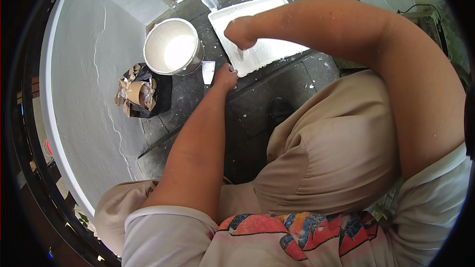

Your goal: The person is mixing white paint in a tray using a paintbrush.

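White tray (262, 5), long axis rightward and away, right hand (240, 31) over, left hand (226, 76) at corner, grips unclear.

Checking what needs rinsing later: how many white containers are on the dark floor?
2: a round bucket at the upper left, and a shallow rectangular tray to its right, partly covered by the right hand and forearm. Others may be hidden.

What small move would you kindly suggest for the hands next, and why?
I would probably steady the tray with the left hand before sweeping the right hand further: the left hand is at the tray's near left corner, and the right hand is over its white-coated surface. Whether the right hand holds a tool is hard to tell.
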